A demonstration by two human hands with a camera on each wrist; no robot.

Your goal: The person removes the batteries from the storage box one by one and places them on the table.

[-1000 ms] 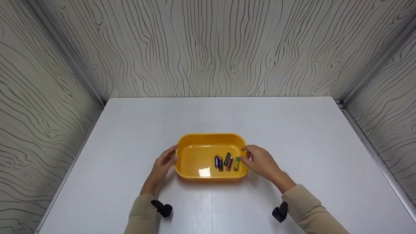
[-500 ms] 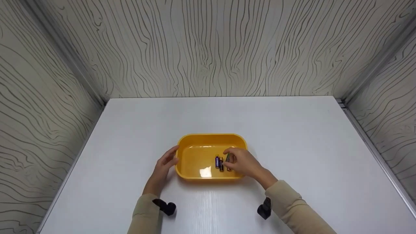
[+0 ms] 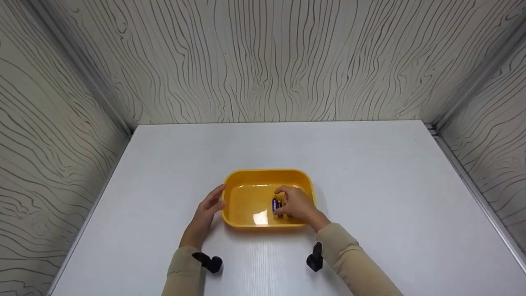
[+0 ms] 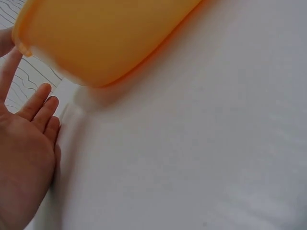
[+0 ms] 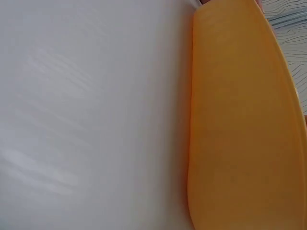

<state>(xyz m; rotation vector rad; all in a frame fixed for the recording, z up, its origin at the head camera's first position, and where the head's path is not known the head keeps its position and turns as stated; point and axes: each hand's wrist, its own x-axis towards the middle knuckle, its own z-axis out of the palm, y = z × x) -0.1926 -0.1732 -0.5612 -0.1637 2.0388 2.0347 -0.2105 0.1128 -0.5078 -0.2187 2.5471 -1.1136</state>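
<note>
A yellow plastic basin sits on the white table. On its floor, right of the middle, lie a blue battery and a dark battery; other batteries are mostly hidden by a hand. My right hand reaches in over the basin's right side, its thumb and forefinger spread beside these batteries with a gap between the tips. The left hand touches the basin's left rim with its fingertips. In the left wrist view, fairly straight fingers show near the basin wall. The right wrist view shows only the basin's outer wall.
The white tabletop spreads out around the basin. Wood-patterned panels stand behind and at both sides, joined by metal frame strips. A small black camera is strapped at the right wrist, another black camera at the left.
From the basin's right rim, my right hand has moved leftward into the basin, covering the batteries on the right and reaching the blue and dark ones. The left hand stays nearly still at the rim.
</note>
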